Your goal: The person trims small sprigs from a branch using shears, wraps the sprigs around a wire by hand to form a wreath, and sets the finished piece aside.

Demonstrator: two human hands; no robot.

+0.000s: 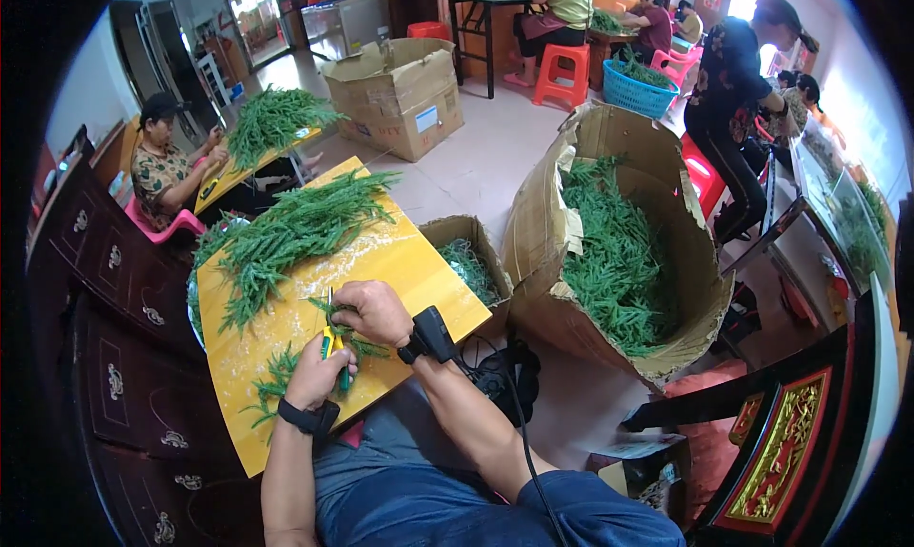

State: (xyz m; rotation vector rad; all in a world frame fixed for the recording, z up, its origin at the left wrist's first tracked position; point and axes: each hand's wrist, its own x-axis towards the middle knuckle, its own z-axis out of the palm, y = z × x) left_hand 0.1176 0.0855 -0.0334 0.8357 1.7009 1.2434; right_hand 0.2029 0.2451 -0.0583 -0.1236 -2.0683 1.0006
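Observation:
My left hand (312, 374) is closed around yellow-and-green-handled pliers (328, 343), their jaws pointing away from me. Just to the right, my right hand (374, 311) pinches a thin green plastic sprig (362, 345) close to the tool's jaws; the fingers partly hide it. Both hands are over a yellow tabletop (419, 295) scattered with pale bits. A heap of green artificial fern sprigs (295, 235) lies across its far side. A few loose sprigs (273, 383) rest beside my left wrist.
Right of the table stand a small carton (490, 252) of wiry green pieces and a large torn carton (543, 204) full of sprigs. Dark drawers (114, 380) line the left. A black cable (526, 433) crosses near my right forearm. Several people work farther off; another carton (419, 128) stands behind.

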